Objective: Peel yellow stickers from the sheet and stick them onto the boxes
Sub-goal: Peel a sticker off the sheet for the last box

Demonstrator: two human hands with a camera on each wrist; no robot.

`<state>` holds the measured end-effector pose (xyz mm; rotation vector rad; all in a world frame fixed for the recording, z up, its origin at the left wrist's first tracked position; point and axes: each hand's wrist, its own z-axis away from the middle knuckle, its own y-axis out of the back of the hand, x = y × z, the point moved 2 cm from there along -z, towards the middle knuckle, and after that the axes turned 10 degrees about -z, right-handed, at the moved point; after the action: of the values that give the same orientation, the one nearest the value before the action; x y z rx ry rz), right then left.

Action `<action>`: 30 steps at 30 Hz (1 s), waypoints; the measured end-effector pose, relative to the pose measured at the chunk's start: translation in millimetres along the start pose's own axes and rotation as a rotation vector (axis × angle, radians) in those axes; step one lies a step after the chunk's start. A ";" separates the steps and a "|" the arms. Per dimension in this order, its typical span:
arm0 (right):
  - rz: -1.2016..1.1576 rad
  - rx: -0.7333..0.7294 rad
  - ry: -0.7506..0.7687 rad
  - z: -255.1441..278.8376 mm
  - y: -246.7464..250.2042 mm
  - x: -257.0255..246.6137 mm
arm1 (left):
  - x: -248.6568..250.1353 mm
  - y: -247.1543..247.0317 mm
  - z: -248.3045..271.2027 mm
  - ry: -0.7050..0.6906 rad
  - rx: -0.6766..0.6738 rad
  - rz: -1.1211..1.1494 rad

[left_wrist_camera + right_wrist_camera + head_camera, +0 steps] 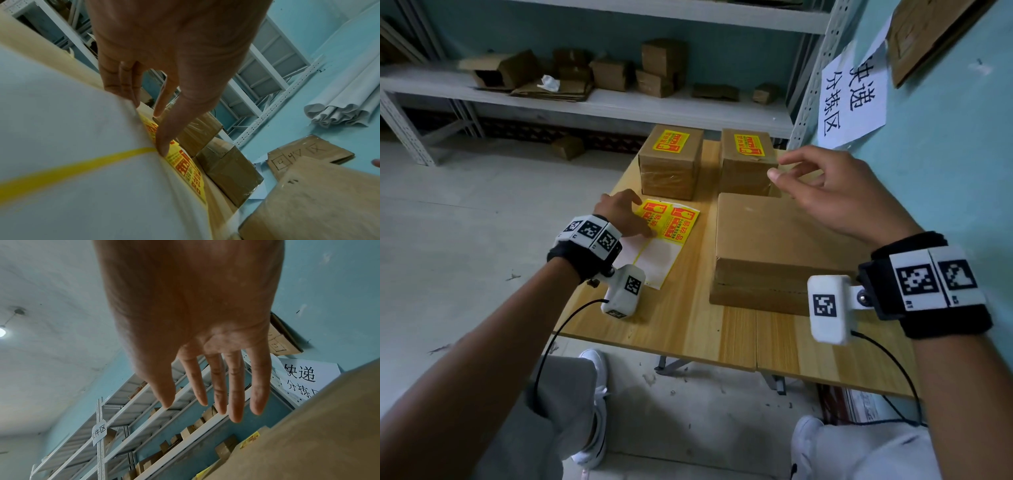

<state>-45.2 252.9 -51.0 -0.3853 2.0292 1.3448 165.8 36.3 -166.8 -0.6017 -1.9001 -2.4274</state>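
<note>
our left hand point(619, 214) presses flat fingers on the sticker sheet point(667, 236) at the table's point(688, 322) left edge, while our right hand point(835, 192) hovers loose and empty over the big flat box point(774, 240), two stickered boxes point(671, 164) further back.

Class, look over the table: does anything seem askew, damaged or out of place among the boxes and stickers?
Slightly. The yellow sticker on the far right box sits a little crooked, and its near edge looks wrinkled. The sticker on the far left box lies flatter. The large flat box has no sticker yet.
</note>
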 end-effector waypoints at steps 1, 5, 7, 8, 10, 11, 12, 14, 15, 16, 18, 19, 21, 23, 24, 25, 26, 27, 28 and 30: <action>0.001 0.000 0.000 -0.3 -0.6 0.0 | 0.0 0.7 0.4 0.003 -0.002 0.014; 0.000 -0.006 0.002 -0.6 -1.8 0.1 | -1.3 3.0 1.2 0.014 -0.020 0.116; -0.004 -0.005 0.005 -0.2 -1.6 1.2 | 0.0 2.2 2.1 0.011 -0.037 0.177; -0.005 -0.006 0.010 -0.3 -1.8 1.2 | 1.2 2.8 3.5 0.010 -0.041 0.207; -0.008 -0.009 0.014 -0.4 -2.0 0.9 | 3.9 6.5 7.3 0.002 -0.029 0.233; -0.010 -0.008 0.014 -0.4 -1.8 1.2 | 5.3 10.1 9.4 -0.008 -0.022 0.242; -0.013 -0.007 0.016 -0.3 -1.4 1.3 | 6.9 14.8 12.5 -0.021 -0.018 0.259; -0.017 -0.003 0.019 -0.5 -0.5 1.3 | 9.6 27.0 19.6 -0.052 -0.006 0.295; -0.019 0.001 0.022 -0.7 0.1 0.7 | 11.2 34.1 24.5 -0.069 0.010 0.318; -0.023 0.006 0.025 -0.5 0.8 -0.4 | 12.6 41.7 29.6 -0.081 0.034 0.356; -0.040 0.019 0.040 0.0 2.6 -3.5 | 17.6 57.4 42.8 -0.120 0.084 0.478; -0.060 0.023 0.051 0.5 3.2 -5.4 | 21.2 65.0 51.0 -0.155 0.113 0.545; -0.121 0.018 0.089 2.0 3.9 -11.3 | 28.2 79.2 67.2 -0.218 0.180 0.643; -0.185 0.017 0.137 3.5 4.5 -19.6 | 36.0 90.4 81.6 -0.267 0.221 0.702; -0.215 0.016 0.165 4.4 4.9 -24.4 | 40.8 94.4 88.6 -0.292 0.226 0.734; -0.246 0.009 0.199 5.4 5.2 -29.6 | 46.2 97.4 95.3 -0.319 0.228 0.760; -0.281 -0.001 0.237 6.6 5.2 -35.3 | 51.6 99.4 100.4 -0.345 0.234 0.778; -0.316 -0.011 0.278 7.7 5.4 -40.5 | 57.9 101.0 105.3 -0.378 0.239 0.800; -0.347 -0.016 0.318 9.0 5.3 -45.5 | 64.6 101.6 110.5 -0.410 0.239 0.824; -0.389 -0.002 0.377 10.3 4.5 -52.6 | 79.2 100.8 121.7 -0.471 0.228 0.857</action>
<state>-5.3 258.1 -15.3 -1.0421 2.1014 1.0901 151.8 141.4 -25.4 -1.6502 -1.4966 -1.5857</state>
